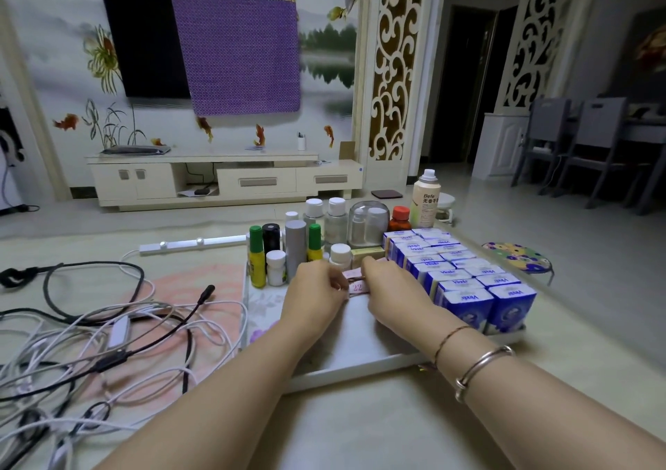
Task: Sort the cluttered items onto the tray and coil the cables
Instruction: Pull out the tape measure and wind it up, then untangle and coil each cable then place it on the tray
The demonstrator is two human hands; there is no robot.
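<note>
A white tray [360, 365] lies on the table in front of me. Blue tissue packs [465, 282] fill its right side in rows. Bottles and tubes [288, 249] stand along its far edge. Over the tray's middle, my left hand [317, 296] and my right hand [393, 293] together hold a small pink item [355, 284] with printed numbers, fingers curled round its ends. A tangle of black and white cables [108, 332] sprawls uncoiled on the table to the left of the tray.
A white power strip [191, 244] lies behind the cables. A tall spray can [425, 199] stands at the tray's far right corner. A patterned stool [519, 257] sits right of the table. A TV cabinet stands against the far wall.
</note>
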